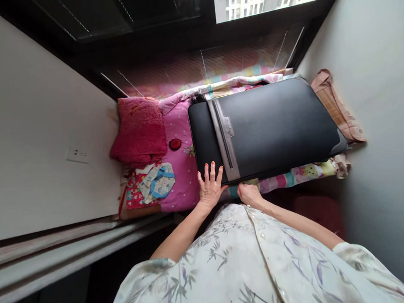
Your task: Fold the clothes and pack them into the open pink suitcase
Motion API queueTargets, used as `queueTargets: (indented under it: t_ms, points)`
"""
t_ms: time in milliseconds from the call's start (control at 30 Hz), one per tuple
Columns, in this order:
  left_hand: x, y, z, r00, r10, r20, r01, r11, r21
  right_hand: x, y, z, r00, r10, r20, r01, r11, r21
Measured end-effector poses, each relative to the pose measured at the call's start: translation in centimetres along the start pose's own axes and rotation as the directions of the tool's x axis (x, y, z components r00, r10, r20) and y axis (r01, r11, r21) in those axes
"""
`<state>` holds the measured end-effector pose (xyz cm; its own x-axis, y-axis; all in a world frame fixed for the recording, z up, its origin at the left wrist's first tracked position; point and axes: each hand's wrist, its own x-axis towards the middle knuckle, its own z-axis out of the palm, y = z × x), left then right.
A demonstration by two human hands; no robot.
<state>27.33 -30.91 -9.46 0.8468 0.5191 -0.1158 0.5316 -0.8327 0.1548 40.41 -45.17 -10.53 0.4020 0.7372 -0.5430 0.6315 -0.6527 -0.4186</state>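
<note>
A black suitcase lies flat on the bedding, with a grey-brown strip and a zipped pocket across its left part. My left hand rests on its near left corner, fingers spread over the lid and the thumb reaching toward the near edge. Just to the right, my right hand is closed at the suitcase's near side. What its fingers pinch there is hidden; it may be too small to see. The suitcase looks closed along the near side.
A pink dotted sheet covers the ledge under the window. Left of the suitcase are a folded pink-red blanket, a small round red-and-black object and a patterned cloth with blue ribbon. White walls stand close on both sides.
</note>
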Motion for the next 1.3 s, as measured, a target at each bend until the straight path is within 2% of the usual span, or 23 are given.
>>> queueTargets:
  t_ms: [167, 300, 533, 700, 800, 900, 1000, 1067, 1133, 1200, 1300]
  points:
    - [-0.2, 0.0, 0.1, 1.0, 0.007, -0.004, -0.007, 1.0, 0.004, -1.8, 3.7, -1.4, 0.986, 0.115, -0.12, -0.131, 0.982, -0.132]
    - [-0.2, 0.4, -0.5, 1.0, -0.008, -0.01, 0.008, 0.999, 0.042, -2.2, 7.5, -2.2, 0.948, 0.186, -0.26, -0.244, 0.945, -0.216]
    - [-0.5, 0.5, -0.7, 0.998, -0.018, -0.066, 0.024, 0.995, 0.096, -2.4, 14.4, -5.2, 0.823, 0.371, -0.43, -0.461, 0.878, -0.126]
    - [0.5, 3.2, -1.6, 0.99, -0.02, -0.141, 0.029, 0.998, 0.059, -2.8, 18.1, -7.0, 0.768, 0.438, -0.468, -0.531, 0.844, -0.082]
    - [2.1, 4.9, -2.9, 0.971, -0.004, -0.238, 0.012, 0.999, 0.031, -2.9, 19.5, -7.7, 0.764, 0.448, -0.465, -0.54, 0.838, -0.079]
    - [3.7, 5.4, -4.9, 0.925, -0.04, -0.378, 0.05, 0.999, 0.015, -2.9, 20.5, -8.3, 0.777, 0.443, -0.446, -0.532, 0.842, -0.09]
    - [5.0, 6.0, -6.9, 0.896, -0.022, -0.443, 0.037, 0.999, 0.026, -2.9, 21.2, -8.6, 0.796, 0.418, -0.437, -0.504, 0.858, -0.098]
    - [6.2, 7.4, -7.9, 0.904, 0.049, -0.424, -0.025, 0.998, 0.061, -2.9, 21.6, -8.7, 0.811, 0.388, -0.438, -0.476, 0.873, -0.108]
    - [7.9, 9.6, -8.2, 0.92, 0.157, -0.36, -0.131, 0.987, 0.096, -2.8, 22.2, -8.6, 0.823, 0.358, -0.442, -0.448, 0.886, -0.117]
    - [9.8, 12.0, -7.9, 0.922, 0.284, -0.262, -0.261, 0.958, 0.118, -2.8, 22.8, -8.5, 0.83, 0.336, -0.445, -0.428, 0.895, -0.123]
    - [12.4, 14.5, -6.4, 0.896, 0.424, -0.127, -0.41, 0.904, 0.123, -2.9, 24.1, -8.6, 0.832, 0.326, -0.448, -0.418, 0.9, -0.12]
